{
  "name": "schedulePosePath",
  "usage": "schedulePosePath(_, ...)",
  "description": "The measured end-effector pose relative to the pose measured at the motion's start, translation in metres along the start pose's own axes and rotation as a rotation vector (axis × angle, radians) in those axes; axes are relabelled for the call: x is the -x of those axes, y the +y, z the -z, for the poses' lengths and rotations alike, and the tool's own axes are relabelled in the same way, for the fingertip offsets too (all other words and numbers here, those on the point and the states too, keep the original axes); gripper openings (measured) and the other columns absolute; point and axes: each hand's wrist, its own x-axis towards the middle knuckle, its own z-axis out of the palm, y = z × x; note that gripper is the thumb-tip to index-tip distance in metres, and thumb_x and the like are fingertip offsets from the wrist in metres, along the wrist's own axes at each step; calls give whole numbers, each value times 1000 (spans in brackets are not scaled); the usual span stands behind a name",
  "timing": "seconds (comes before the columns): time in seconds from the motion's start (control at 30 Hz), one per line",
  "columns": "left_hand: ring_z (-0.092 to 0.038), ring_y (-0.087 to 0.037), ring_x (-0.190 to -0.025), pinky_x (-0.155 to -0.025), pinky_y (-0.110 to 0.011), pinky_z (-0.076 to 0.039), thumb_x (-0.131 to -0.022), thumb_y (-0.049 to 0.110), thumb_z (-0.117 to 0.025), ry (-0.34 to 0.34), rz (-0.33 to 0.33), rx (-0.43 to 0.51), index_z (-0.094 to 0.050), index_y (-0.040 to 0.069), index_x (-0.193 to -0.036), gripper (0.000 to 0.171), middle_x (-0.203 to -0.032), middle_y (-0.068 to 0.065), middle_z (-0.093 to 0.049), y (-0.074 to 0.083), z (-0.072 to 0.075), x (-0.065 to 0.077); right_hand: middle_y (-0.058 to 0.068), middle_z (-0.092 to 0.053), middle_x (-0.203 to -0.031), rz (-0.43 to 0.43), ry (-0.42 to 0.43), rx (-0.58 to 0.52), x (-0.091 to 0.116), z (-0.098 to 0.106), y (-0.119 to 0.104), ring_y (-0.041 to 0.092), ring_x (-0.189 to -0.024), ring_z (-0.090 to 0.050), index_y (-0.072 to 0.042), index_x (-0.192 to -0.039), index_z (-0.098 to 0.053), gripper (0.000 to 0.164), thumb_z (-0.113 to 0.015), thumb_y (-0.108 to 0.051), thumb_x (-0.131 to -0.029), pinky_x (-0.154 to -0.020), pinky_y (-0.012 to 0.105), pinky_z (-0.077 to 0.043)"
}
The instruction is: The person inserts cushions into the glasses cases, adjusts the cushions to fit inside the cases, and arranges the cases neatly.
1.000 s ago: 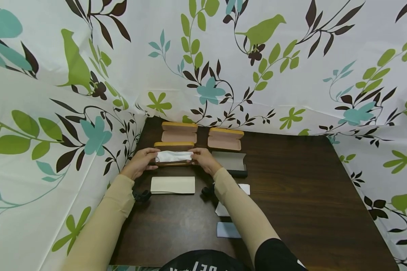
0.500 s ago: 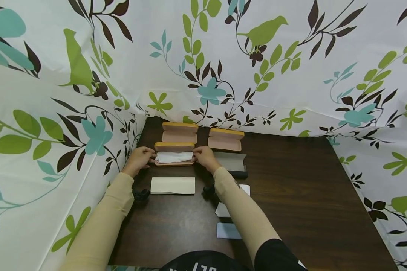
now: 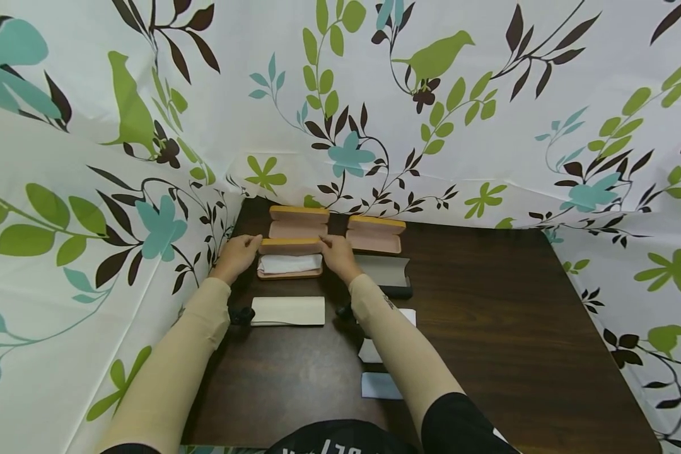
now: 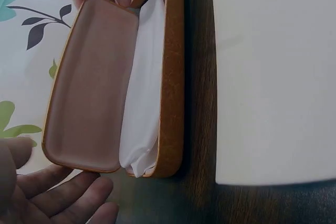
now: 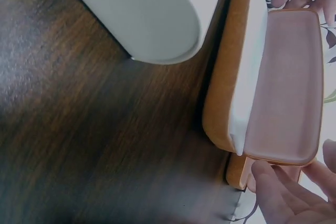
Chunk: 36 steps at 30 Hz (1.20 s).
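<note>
Both hands, left point(image 3: 235, 255) and right point(image 3: 339, 255), fingers partly curled, hold the raised lid point(image 4: 89, 87) by opposite ends, its case point(image 4: 172, 77) sitting on the table point(image 3: 488, 315) toward the back left, white cloth point(image 4: 144, 77) inside. Even pressure at both ends should suit the hinge, with loose cloth best kept off the rim. Dark wood grain runs back past a second case point(image 3: 299, 228) and third case point(image 3: 374, 241) to leaf-and-bird-printed fabric point(image 3: 477, 145).

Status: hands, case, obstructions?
Left hand, right hand at opposite ends of lid. Orange case open, white cloth inside. No blockage seen; cloth ends might snag.
</note>
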Motion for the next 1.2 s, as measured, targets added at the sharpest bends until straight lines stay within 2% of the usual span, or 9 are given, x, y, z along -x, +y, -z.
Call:
schedulePosePath(0.17,-55,-38,-113,-93,-53,-46,-101,44,-45,33,-19,-3,-56,1,-129,52,-123,-20,-60,0,-3,0,8,-69,-115,-27,34,17,-4,-6,0,24,-106,-64,-7,-123,-66,34,-59,-27,-97,-88,36,-54)
schedulePosePath(0.3,-58,-37,-109,-87,-50,-50,-100,39,-50,27,-12,32,-58,4,-124,43,-121,-19,-61,-1,-3,2,6,-68,-114,-38,36,42,-3,-7,0,22,-107,-63,-8,-119,-66,31,-59,-29,-97,-89,35,-53)
schedulePosePath(0.47,-54,-40,-117,-92,-53,-48,-100,36,-51,-3,-36,32,-56,3,-125,42,-129,-22,-57,-4,-2,6,8,-67,-116,-30,7,-2,2,-6,1,23,-108,-63,-8,-115,-64,25,-61,-24,-96,-91,37,-53)
schedulePosePath(0.63,-48,-41,-125,-99,-55,-44,-100,35,-53,-56,-52,45,-52,2,-130,44,-137,-23,-51,-11,-2,11,10,-67,-117,3,6,6,9,-7,5,23,-108,-64,-7,-111,-65,22,-65,-19,-92,-88,34,-54)
schedulePosePath(0.77,-48,-40,-126,-100,-55,-44,-99,36,-54,-56,-65,70,-52,2,-130,46,-136,-23,-51,-14,-3,13,11,-66,-122,13,14,1,11,-9,8,23,-112,-63,-6,-118,-65,29,-65,-19,-92,-89,32,-54)
schedulePosePath(0.93,-48,-41,-125,-98,-56,-44,-99,36,-53,-54,-68,66,-52,2,-129,46,-137,-23,-51,-14,-4,13,8,-64,-127,-23,-5,-2,10,-10,10,22,-117,-60,-9,-130,-62,38,-62,-22,-94,-89,33,-54)
schedulePosePath(1.2,-49,-41,-124,-97,-55,-45,-99,37,-53,-41,-84,30,-53,1,-130,47,-136,-24,-51,-13,-6,14,9,-66,-123,-9,-13,7,13,-8,9,24,-114,-61,-7,-129,-63,36,-62,-21,-95,-91,36,-53)
